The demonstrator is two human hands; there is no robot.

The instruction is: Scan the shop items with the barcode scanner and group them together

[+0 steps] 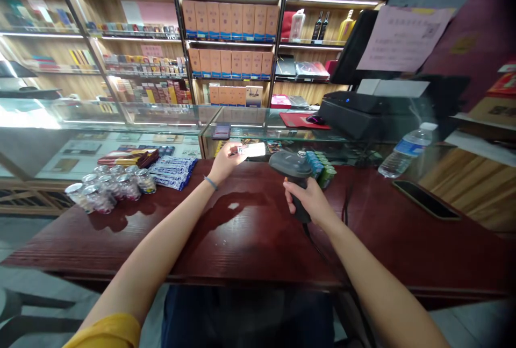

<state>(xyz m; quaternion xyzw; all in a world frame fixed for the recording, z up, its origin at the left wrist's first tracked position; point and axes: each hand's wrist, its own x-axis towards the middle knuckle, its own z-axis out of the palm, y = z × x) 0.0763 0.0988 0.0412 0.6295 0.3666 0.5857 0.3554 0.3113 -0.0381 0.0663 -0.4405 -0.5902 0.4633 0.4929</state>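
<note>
My right hand [308, 200] is wrapped round the grip of a black barcode scanner [292, 164], its head tilted toward the left. My left hand [226, 161] pinches a small, slim item [253, 149] above the table. Bright light washes out most of its surface, so its kind is unclear. A gap separates the item from the scanner head. Close behind the scanner stand rows of small blue and green cylinders [327, 176]. Left of my left hand lie blue-and-white sachets [173, 170], and several small clear jars [128, 186] with silver lids are grouped beside them.
The dark red wooden table [242, 246] meets a glass display counter [157, 132]. On the right are a water bottle [407, 151], a phone [425, 199] and a black printer-like machine [355, 114]. The scanner's cable [316, 243] runs down over the table's front edge. Stocked shelves stand behind.
</note>
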